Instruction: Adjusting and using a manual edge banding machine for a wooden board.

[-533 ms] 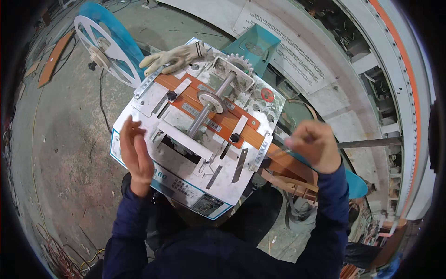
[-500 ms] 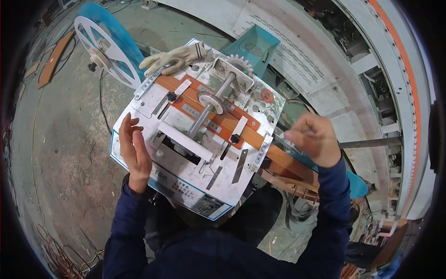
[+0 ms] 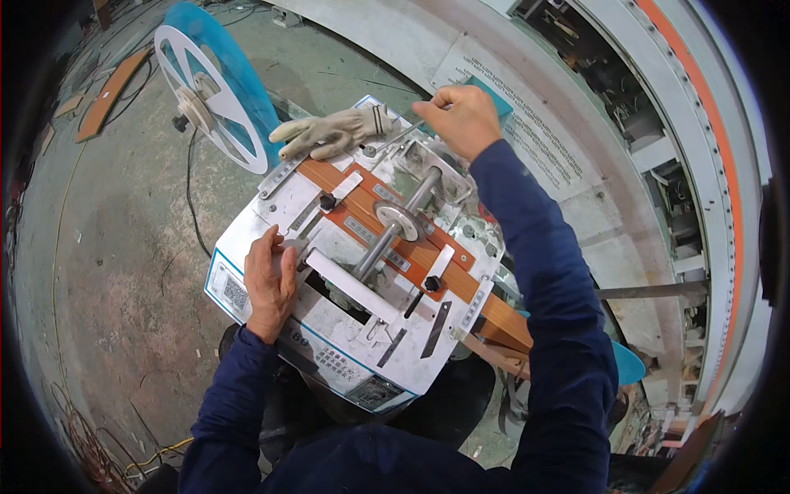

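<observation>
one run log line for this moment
left hand: open, over white machine | right hand: seemingly gripping thin rod, machine's far side | glove: on machine

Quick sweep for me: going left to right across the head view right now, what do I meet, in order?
Judged by their middles: brown board on the floor, white spoked wheel, left hand, pale glove, round metal disc, right hand, orange strip.

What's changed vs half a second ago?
Right hand swung from the right side of the white machine to its far edge; a thin rod shows at the fingertips, whether newly gripped is unclear. Left hand stays near the white bar; glove and wooden strip unmoved.
</observation>
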The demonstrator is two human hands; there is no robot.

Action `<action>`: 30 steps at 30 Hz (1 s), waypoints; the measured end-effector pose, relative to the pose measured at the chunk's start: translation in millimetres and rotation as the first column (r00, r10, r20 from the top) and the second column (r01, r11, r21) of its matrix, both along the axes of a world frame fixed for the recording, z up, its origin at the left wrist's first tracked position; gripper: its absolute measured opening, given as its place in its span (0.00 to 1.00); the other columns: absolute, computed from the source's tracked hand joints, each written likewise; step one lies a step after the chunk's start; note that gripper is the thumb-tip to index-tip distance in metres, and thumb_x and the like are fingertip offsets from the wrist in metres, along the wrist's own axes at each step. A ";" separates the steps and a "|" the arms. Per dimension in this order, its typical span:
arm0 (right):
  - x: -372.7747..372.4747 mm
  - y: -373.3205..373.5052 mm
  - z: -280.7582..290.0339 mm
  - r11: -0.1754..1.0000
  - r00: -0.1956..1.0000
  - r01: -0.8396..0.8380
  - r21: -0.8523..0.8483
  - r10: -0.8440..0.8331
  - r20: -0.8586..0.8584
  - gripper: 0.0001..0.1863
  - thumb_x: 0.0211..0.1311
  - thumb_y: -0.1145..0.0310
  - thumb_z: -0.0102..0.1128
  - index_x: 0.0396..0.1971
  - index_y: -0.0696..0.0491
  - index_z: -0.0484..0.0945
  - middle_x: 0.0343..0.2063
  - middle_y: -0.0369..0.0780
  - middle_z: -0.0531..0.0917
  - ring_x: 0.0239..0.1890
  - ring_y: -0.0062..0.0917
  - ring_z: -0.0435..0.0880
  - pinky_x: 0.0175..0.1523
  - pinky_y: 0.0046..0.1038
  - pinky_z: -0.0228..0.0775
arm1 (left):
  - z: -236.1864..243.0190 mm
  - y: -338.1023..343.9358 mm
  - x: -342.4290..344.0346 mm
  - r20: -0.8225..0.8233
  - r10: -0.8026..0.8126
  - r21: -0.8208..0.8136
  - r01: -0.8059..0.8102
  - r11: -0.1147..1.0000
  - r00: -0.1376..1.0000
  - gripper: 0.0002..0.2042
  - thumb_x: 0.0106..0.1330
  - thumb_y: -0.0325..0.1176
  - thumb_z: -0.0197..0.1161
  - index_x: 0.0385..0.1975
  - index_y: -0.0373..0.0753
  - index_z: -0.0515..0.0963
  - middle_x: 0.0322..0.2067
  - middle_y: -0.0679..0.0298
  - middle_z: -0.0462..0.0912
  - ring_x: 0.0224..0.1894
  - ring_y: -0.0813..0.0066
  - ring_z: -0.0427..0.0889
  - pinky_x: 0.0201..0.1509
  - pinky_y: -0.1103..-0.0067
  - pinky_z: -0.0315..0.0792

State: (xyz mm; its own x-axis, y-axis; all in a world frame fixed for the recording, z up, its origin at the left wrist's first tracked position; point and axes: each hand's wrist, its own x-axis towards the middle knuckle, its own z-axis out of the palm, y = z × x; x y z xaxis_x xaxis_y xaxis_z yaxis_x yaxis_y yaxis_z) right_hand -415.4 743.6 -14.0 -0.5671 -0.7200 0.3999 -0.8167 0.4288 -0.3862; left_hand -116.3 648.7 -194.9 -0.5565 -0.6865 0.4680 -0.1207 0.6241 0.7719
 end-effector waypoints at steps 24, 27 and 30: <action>-47.4 -40.9 -16.6 0.934 0.953 0.207 0.292 -0.125 -0.276 0.16 0.51 0.55 0.62 0.23 0.55 0.82 0.25 0.49 0.83 0.33 0.46 0.83 0.39 0.43 0.75 | 2.9 -1.4 -1.8 0.035 0.069 -0.078 -0.066 0.995 0.997 0.17 0.59 0.28 0.63 0.48 0.34 0.73 0.33 0.57 0.78 0.33 0.63 0.78 0.39 0.72 0.70; -57.0 -37.5 -18.8 0.911 0.958 0.226 0.345 -0.143 -0.249 0.16 0.51 0.55 0.61 0.23 0.54 0.82 0.27 0.49 0.83 0.34 0.46 0.83 0.41 0.42 0.75 | 4.1 -2.8 -2.8 0.017 0.058 -0.089 -0.056 0.994 0.998 0.17 0.58 0.28 0.64 0.48 0.34 0.73 0.33 0.57 0.78 0.33 0.62 0.77 0.39 0.72 0.69; -61.0 -34.2 -17.4 0.921 0.951 0.203 0.331 -0.106 -0.290 0.16 0.51 0.55 0.63 0.22 0.54 0.82 0.26 0.48 0.83 0.33 0.45 0.83 0.39 0.42 0.74 | 7.5 -2.0 -1.6 0.025 0.066 -0.080 -0.064 0.995 0.997 0.17 0.58 0.29 0.64 0.47 0.35 0.73 0.33 0.57 0.78 0.34 0.61 0.77 0.39 0.72 0.69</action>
State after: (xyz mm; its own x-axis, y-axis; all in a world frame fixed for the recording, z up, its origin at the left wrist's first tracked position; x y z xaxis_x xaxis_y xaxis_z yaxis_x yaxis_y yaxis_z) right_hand -476.5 709.5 -31.3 -0.5929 -0.7531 0.2850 -0.7793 0.6258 0.0322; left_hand -117.8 646.7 -187.4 -0.5251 -0.6833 0.5073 -0.1836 0.6731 0.7164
